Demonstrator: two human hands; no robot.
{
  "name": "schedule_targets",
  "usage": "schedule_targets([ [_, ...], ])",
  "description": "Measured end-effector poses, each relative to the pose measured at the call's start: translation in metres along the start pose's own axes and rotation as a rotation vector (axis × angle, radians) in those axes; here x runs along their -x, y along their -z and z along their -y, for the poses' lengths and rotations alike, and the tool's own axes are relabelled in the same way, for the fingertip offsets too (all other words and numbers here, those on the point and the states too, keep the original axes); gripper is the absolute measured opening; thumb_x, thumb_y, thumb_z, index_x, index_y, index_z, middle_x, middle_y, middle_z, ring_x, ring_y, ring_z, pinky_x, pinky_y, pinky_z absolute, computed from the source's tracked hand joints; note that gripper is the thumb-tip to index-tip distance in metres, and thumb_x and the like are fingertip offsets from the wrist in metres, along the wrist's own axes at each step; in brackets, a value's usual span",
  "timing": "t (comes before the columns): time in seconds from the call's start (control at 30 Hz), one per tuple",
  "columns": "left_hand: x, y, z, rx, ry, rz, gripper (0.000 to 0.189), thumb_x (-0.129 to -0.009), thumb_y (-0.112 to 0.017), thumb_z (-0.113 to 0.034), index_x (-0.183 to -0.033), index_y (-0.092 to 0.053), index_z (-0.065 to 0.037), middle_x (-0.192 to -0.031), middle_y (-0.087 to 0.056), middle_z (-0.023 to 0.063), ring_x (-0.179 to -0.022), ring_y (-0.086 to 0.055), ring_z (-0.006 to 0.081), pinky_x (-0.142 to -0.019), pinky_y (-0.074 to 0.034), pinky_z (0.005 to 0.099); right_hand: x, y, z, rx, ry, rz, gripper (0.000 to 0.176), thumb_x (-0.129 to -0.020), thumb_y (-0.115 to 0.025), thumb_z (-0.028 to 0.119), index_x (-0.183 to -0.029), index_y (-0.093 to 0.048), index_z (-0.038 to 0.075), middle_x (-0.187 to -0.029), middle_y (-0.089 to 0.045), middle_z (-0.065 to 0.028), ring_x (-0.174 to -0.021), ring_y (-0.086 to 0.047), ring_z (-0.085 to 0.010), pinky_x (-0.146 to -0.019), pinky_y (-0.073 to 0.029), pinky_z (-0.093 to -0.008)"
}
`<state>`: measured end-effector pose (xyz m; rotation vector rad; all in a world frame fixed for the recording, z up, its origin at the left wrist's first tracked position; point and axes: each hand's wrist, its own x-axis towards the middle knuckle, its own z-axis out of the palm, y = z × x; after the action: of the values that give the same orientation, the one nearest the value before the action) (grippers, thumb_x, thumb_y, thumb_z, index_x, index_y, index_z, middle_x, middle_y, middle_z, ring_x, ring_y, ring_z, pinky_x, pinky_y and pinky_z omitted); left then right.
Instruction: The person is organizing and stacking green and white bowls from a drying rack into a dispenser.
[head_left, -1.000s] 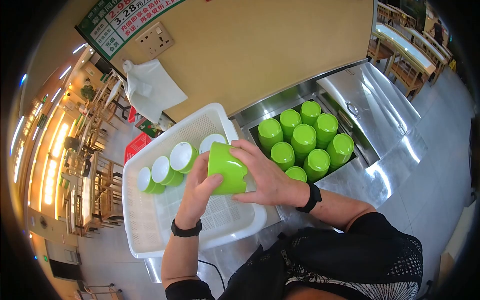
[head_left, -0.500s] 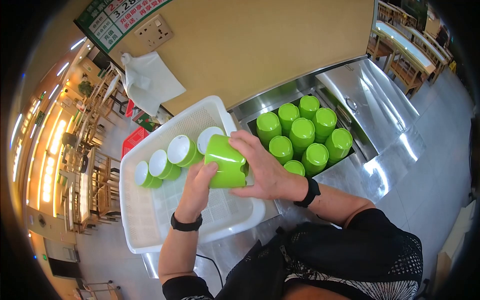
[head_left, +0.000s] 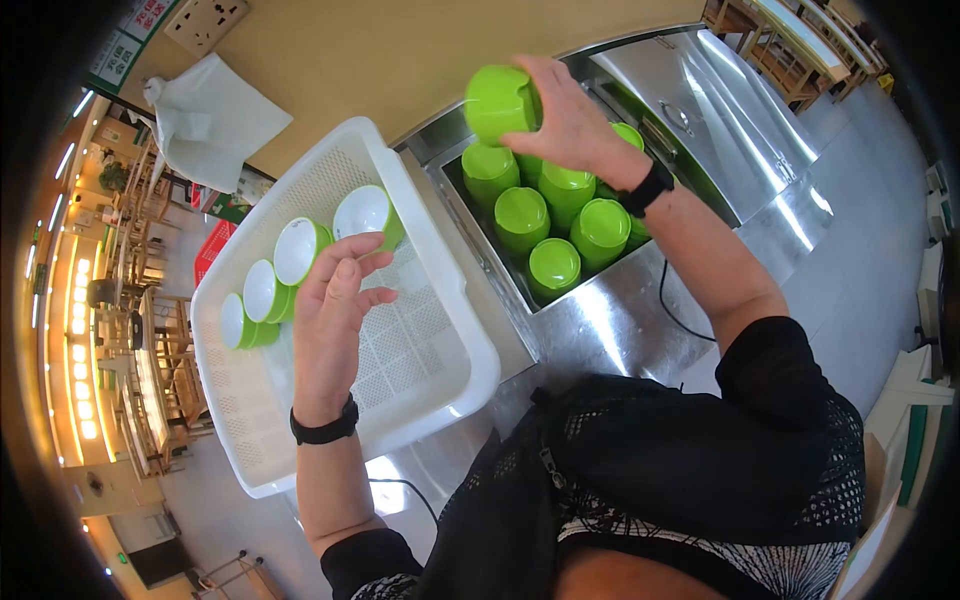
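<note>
My right hand [head_left: 565, 120] holds a green cup [head_left: 497, 104] above the back of a sunken metal compartment [head_left: 532, 300]. Below it, several upside-down green cup stacks [head_left: 521, 213] stand in that compartment, partly hidden by my right hand. My left hand [head_left: 335, 300] is raised over the white perforated basket [head_left: 470, 372], its fingers apart and nothing in them. Several green cups with white insides [head_left: 297, 252] lie tilted in a row along the basket's left side, beyond my left hand.
A white cloth [head_left: 215, 120] hangs at the wall's left end, below a socket panel [head_left: 205, 22]. To the right is a shiny metal lid [head_left: 690, 110]. A black cable [head_left: 680, 310] lies on the metal counter. Wooden tables and stools stand farther off.
My right hand has carried the green cup right and up, from over the basket to over the compartment. My left hand has let go of it and opened. The view has shifted.
</note>
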<state>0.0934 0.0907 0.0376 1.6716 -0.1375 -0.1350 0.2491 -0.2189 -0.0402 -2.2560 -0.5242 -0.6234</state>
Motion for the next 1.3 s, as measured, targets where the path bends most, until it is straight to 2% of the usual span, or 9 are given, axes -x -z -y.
schedule_targets([
  [0.2,-0.001,0.003,0.001,0.077,-0.016,-0.037,0.033,-0.104,-0.057,-0.029,-0.121,-0.064,-0.002,-0.127,-0.063,0.0085,-0.113,-0.060,0.0163,-0.087,-0.052,0.0332,0.002,-0.027,-0.060,0.320,-0.156,0.302,0.096,-0.070,-0.083,0.035,-0.150,-0.035,0.013,-0.146,-0.042,-0.0211,-0.126,-0.050,-0.0469,-0.103,-0.048,-0.0505],
  [0.3,-0.001,0.003,0.001,0.081,-0.005,-0.052,0.030,-0.103,-0.058,-0.026,-0.120,-0.065,-0.002,-0.124,-0.064,0.0081,-0.111,-0.060,0.0148,-0.087,-0.052,0.0325,-0.001,-0.048,-0.087,0.409,-0.186,0.235,0.089,-0.071,-0.082,0.036,-0.147,-0.039,0.016,-0.144,-0.044,-0.0216,-0.119,-0.053,-0.0490,-0.097,-0.051,-0.0543],
  [0.5,-0.002,0.006,0.003,-0.007,-0.015,-0.026,0.029,-0.103,-0.057,-0.026,-0.119,-0.063,-0.004,-0.123,-0.065,0.0086,-0.114,-0.061,0.0166,-0.089,-0.051,0.0347,-0.018,-0.065,-0.105,0.454,-0.294,0.378,0.089,-0.073,-0.082,0.036,-0.148,-0.038,0.017,-0.144,-0.044,-0.0195,-0.124,-0.051,-0.0492,-0.100,-0.050,-0.0542],
  [0.57,-0.001,0.003,0.000,0.027,-0.014,-0.037,0.027,-0.100,-0.061,-0.023,-0.116,-0.066,-0.001,-0.112,-0.068,0.0072,-0.105,-0.062,0.0134,-0.087,-0.051,0.0309,-0.020,-0.074,-0.112,0.463,-0.310,0.420,0.088,-0.074,-0.082,0.036,-0.148,-0.038,0.017,-0.144,-0.044,-0.0194,-0.126,-0.050,-0.0492,-0.102,-0.049,-0.0543],
  [0.83,-0.002,0.005,0.001,0.015,0.006,-0.024,0.025,-0.100,-0.062,-0.023,-0.113,-0.066,-0.002,-0.109,-0.069,0.0065,-0.103,-0.063,0.0131,-0.086,-0.050,0.0301,-0.030,-0.092,-0.120,0.482,-0.374,0.611,0.087,-0.075,-0.081,0.036,-0.149,-0.037,0.020,-0.147,-0.042,-0.0188,-0.131,-0.046,-0.0508,-0.105,-0.046,-0.0557],
  [0.9,-0.003,0.006,0.002,0.011,0.009,-0.022,0.025,-0.100,-0.062,-0.023,-0.114,-0.066,-0.002,-0.109,-0.069,0.0063,-0.103,-0.063,0.0131,-0.086,-0.050,0.0300,-0.031,-0.096,-0.120,0.502,-0.373,0.690,0.099,-0.074,-0.082,0.038,-0.156,-0.029,0.021,-0.155,-0.033,-0.0219,-0.132,-0.044,-0.0523,-0.105,-0.046,-0.0566],
  [1.13,-0.003,0.007,0.002,-0.071,0.023,-0.045,0.022,-0.100,-0.059,-0.019,-0.114,-0.065,-0.003,-0.109,-0.068,0.0053,-0.103,-0.062,0.0132,-0.087,-0.050,0.0305,-0.025,-0.105,-0.128,0.493,-0.268,0.684,0.101,-0.076,-0.083,0.044,-0.156,-0.027,0.021,-0.159,-0.028,-0.0219,-0.137,-0.040,-0.0507,-0.107,-0.044,-0.0571],
  [1.2,-0.005,0.008,0.004,-0.103,0.022,-0.076,0.022,-0.100,-0.057,-0.019,-0.114,-0.065,-0.004,-0.109,-0.068,0.0053,-0.103,-0.062,0.0138,-0.087,-0.050,0.0316,-0.021,-0.102,-0.126,0.468,-0.257,0.588,0.091,-0.076,-0.084,0.043,-0.150,-0.035,0.020,-0.156,-0.032,-0.0181,-0.139,-0.038,-0.0472,-0.107,-0.044,-0.0586],
  [1.3,-0.008,0.010,0.008,-0.083,0.030,-0.057,0.019,-0.099,-0.059,-0.017,-0.111,-0.066,-0.004,-0.107,-0.068,0.0038,-0.102,-0.062,0.0122,-0.085,-0.051,0.0304,-0.015,-0.109,-0.133,0.480,-0.209,0.472,0.089,-0.079,-0.081,0.041,-0.151,-0.035,0.018,-0.159,-0.029,-0.0180,-0.145,-0.031,-0.0421,-0.110,-0.040,-0.0596],
])
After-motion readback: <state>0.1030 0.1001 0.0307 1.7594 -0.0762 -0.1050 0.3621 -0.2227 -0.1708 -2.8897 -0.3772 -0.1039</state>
